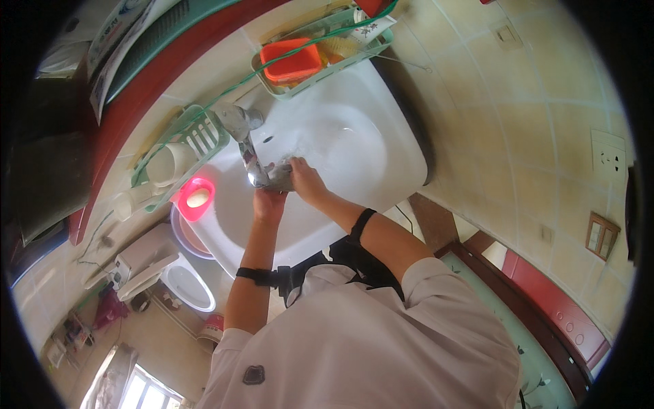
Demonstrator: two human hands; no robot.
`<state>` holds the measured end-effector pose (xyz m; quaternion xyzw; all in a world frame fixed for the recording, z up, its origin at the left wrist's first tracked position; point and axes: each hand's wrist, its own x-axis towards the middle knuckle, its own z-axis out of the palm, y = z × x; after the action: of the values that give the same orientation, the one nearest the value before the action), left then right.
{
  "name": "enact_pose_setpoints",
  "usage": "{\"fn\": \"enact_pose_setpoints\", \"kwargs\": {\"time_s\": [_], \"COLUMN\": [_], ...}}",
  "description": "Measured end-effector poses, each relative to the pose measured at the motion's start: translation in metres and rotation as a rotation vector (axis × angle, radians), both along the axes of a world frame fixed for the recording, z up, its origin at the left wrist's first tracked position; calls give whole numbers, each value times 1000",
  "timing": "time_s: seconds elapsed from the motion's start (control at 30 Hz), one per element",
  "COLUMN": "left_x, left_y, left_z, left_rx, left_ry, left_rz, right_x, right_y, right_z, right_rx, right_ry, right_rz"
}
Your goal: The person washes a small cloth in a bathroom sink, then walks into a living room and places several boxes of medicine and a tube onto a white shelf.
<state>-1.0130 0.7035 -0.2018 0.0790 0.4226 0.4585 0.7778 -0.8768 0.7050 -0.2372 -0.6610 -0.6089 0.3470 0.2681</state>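
Note:
Both of my hands are over the white washbasin (368, 153), just under the spout of the chrome faucet (251, 160). Between them is a small grey, wet-looking piece (279, 178) that may be cloth; its exact kind does not show. My left hand (270, 204) grips it from below, close to the spout's end, its fingers partly hidden. Closed on the right end of the same piece is my right hand (308, 180). Water seems to splash in the bowl just beyond the hands.
A pink soap dish (196, 199) with a pale soap bar (198, 198) sits on the basin's left rim. Behind stand a green rack (216, 133) with cups and another basket (300, 91) holding an orange container (291, 61). A toilet (187, 283) is at lower left.

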Motion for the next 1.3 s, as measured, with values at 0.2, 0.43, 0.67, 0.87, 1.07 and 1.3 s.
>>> {"fn": "enact_pose_setpoints", "kwargs": {"time_s": [0.2, 0.43, 0.67, 0.87, 1.07, 1.3], "left_x": [-15, -6, -12, -3, -21, -4], "left_y": [-9, -21, -13, -13, -1, 6], "left_z": [20, -15, -4, 38, -21, -2], "left_rx": [-188, 11, -152, -156, -304, -296], "left_ry": [-108, -288, -66, -593, -230, -360], "left_rz": [110, 246, -9, 236, 448, 342], "right_x": [-19, -56, -16, 3, 9, 13], "right_y": [-9, -15, 38, 26, 32, 95], "right_z": [14, 76, 50, 22, 68, 172], "right_rx": [-21, 286, 5, -56, 14, -173], "right_ry": [176, 188, -246, 423, 466, 771], "right_rz": [-85, 301, 188, 116, 314, 43]}}
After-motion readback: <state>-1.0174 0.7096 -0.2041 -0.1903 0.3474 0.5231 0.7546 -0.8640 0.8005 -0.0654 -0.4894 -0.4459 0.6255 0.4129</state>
